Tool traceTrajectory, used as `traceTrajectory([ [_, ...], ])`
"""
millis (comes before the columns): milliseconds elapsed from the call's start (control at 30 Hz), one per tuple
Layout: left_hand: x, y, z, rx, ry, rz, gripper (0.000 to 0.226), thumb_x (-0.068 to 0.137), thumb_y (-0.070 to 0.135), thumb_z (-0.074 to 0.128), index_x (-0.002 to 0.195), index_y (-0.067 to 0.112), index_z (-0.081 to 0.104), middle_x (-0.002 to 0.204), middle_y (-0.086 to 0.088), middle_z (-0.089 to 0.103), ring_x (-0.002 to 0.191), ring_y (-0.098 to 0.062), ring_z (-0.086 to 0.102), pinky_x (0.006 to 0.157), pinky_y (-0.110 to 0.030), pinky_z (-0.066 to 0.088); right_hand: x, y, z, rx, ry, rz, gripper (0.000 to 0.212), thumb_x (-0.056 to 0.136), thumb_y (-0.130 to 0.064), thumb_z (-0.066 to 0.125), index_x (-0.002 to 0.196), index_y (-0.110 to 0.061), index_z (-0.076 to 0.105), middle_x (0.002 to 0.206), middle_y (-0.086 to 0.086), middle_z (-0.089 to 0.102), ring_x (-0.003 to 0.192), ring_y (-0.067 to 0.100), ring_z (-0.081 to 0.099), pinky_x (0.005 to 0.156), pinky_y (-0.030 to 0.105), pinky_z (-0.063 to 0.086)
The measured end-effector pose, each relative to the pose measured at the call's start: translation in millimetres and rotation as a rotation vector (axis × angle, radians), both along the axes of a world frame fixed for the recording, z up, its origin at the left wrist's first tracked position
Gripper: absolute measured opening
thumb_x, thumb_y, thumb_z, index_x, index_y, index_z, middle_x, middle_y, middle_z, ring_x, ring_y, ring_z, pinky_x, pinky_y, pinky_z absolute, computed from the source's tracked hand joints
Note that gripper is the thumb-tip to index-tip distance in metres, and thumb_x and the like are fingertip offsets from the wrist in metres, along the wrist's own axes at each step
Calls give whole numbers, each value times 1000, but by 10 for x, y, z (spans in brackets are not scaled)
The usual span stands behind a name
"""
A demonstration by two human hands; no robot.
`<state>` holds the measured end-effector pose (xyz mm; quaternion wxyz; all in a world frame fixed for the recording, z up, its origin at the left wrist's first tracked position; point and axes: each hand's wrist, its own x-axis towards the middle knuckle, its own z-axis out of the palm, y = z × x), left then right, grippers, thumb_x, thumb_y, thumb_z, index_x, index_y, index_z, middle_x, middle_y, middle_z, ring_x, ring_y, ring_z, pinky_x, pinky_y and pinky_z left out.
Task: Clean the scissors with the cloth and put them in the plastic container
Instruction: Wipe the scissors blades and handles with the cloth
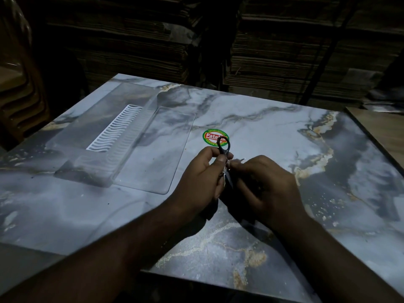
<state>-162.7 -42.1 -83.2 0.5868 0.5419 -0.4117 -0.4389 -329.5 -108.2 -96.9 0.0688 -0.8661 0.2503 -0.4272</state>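
Small black-handled scissors (224, 147) are held upright over the marble table, one finger loop sticking up above my left hand (201, 171), which grips the handle. My right hand (265, 184) is closed around the blade end, with a dark cloth (227, 202) bunched between and under both hands; the cloth is mostly hidden and hard to make out in the dim light. A metal tip pokes out above my right fingers. The clear plastic container (102, 136) lies open at the left of the table, its flat lid (157, 154) spread beside it.
A white wavy-ribbed insert (115, 127) lies inside the container. A round green and red sticker (215, 137) sits on the marble table (284, 132) just behind the scissors. Stacks of flat cardboard (284, 51) rise behind the table. A wooden board (384, 130) abuts the right edge.
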Motion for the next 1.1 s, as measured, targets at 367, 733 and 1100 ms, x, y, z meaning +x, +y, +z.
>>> traceTrajectory([
  [367,-49,39,11,-6,166,-4,37,111,41,36,114,18,65,45,-4,41,39,-19,34,44,-28,28,11,7,-28,-35,44,110,26,102,-20,66,120,-5,77,101,9,71,88,22,69,77,31,55],
  [733,-14,34,-22,-11,-89,-68,27,112,24,41,113,11,65,37,5,40,33,-12,34,41,-25,28,23,10,-56,-173,110,103,6,88,-9,75,90,-3,77,85,11,69,73,33,66,60,40,54],
  [1100,-38,15,-9,-21,-89,-38,29,112,24,40,107,11,65,41,-2,39,32,-13,33,39,-25,27,-18,-1,-109,-173,83,103,23,91,-7,78,113,1,79,101,16,75,85,34,73,71,39,60],
])
